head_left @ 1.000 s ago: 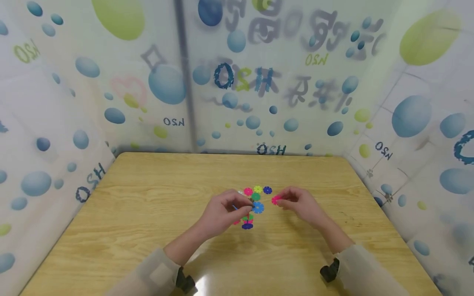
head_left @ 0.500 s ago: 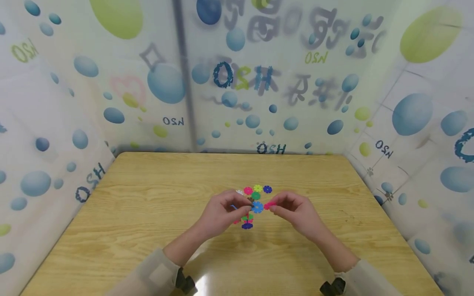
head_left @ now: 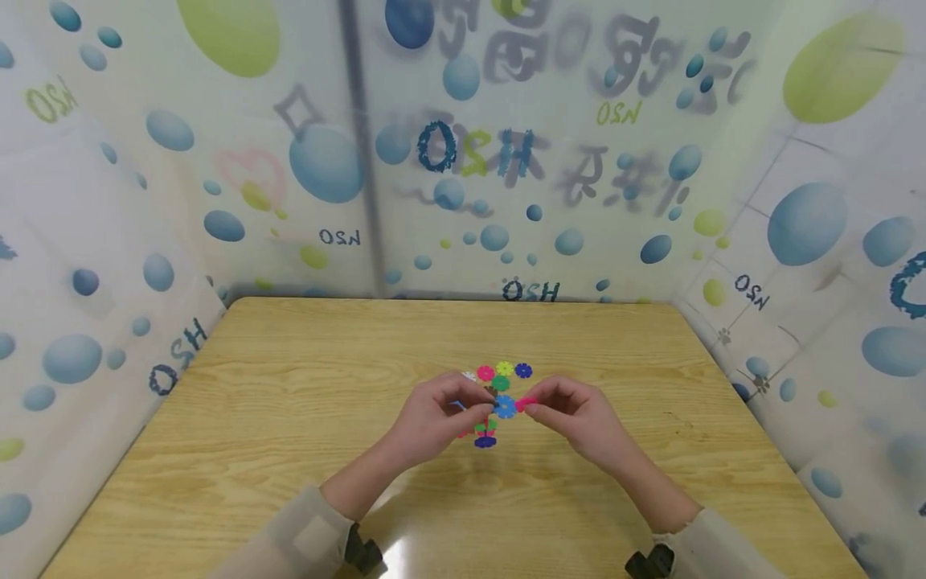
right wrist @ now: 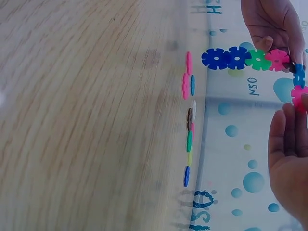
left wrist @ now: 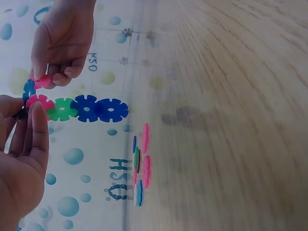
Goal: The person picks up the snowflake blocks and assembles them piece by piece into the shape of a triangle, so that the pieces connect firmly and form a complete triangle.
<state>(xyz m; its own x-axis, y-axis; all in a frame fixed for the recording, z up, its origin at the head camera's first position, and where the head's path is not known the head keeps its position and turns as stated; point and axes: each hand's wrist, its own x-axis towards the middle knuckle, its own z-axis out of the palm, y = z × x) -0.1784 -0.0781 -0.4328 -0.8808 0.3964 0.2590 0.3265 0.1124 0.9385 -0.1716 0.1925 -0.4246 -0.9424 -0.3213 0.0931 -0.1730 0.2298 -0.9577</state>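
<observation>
My left hand [head_left: 437,414] pinches a joined chain of notched plastic snowflake discs by a black disc [right wrist: 291,66], mostly hidden behind the fingers. From there hang a pink disc [left wrist: 39,102], a green disc [left wrist: 61,109] and two dark blue discs [left wrist: 98,109], the lowest above the table. A light blue disc [head_left: 505,407] juts from the black one toward the right. Thumb and fingers of my right hand [head_left: 579,414] pinch another pink disc [head_left: 526,404], turned edge-on, its rim right at the light blue disc's edge.
Loose snowflake discs lie flat on the wooden table [head_left: 325,362] beyond the hands: pink [head_left: 485,373], yellow [head_left: 505,368], dark blue [head_left: 523,371], green [head_left: 501,383] and white [head_left: 469,376], with others partly covered by the left hand. Patterned curtains [head_left: 289,201] surround the table's back and sides.
My right hand has moved left and slightly down, turning its pink disc edge-on and bringing it against the light blue disc's edge. The left hand and its chain have stayed nearly still.
</observation>
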